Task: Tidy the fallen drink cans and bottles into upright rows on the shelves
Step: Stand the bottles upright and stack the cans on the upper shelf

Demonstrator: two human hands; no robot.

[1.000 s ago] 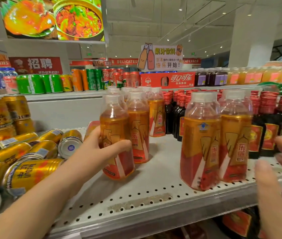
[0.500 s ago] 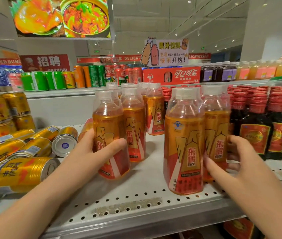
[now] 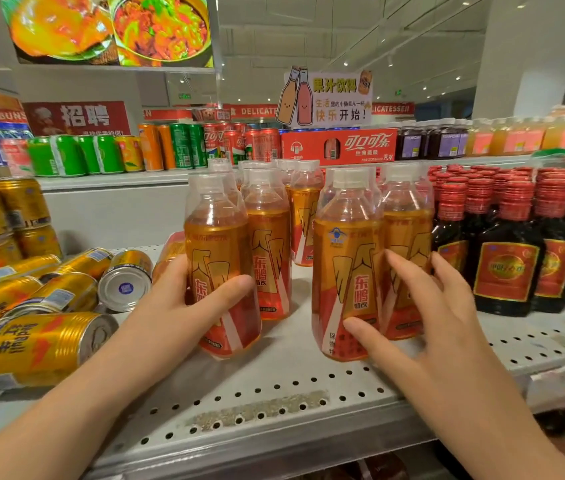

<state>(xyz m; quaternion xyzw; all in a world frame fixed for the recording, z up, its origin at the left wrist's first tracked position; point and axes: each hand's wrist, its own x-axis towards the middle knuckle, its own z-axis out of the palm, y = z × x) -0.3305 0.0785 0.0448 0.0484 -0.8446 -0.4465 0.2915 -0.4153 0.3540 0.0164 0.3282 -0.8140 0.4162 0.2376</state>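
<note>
The right hand [image 3: 437,306] has moved forward and now rests spread, fingers nearly straight, on two upright orange plastic bottles [image 3: 347,258] right of the middle of the grey perforated metal shelf [image 3: 274,386]. The left hand [image 3: 184,306] grips another orange bottle [image 3: 218,244], upright mid-shelf; gold metal cans [image 3: 42,344] lie fallen at the shelf's left.
</note>
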